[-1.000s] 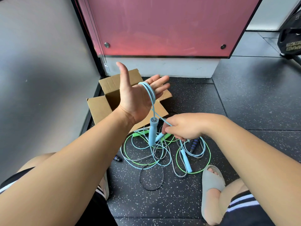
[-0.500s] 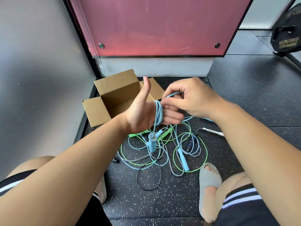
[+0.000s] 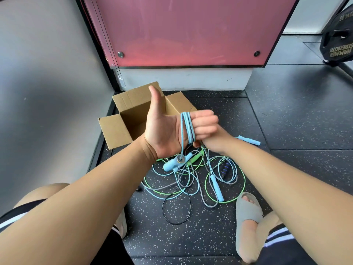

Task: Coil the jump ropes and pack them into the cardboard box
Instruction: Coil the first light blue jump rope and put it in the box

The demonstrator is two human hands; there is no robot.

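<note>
**A:** L hand [image 3: 164, 129]?
**B:** Raised, palm twd cam, thumb up. Fingers curled w/ light-blue rope [image 3: 188, 129] wound several turns round them; its handle [image 3: 172, 163] dangles below the wrist.
**A:** R hand [image 3: 210, 139]?
**B:** Mostly hidden behind the L fingers, at the coil's lower end. Can't tell if it's gripping.
**A:** Box?
**B:** Cardboard box [image 3: 131, 111], flaps open, on the floor at far-left corner, by the wall.
**A:** Other ropes?
**B:** Tangled pile [image 3: 193, 180] (green, blue, grey, black) mid-floor, just beside the box.
</note>
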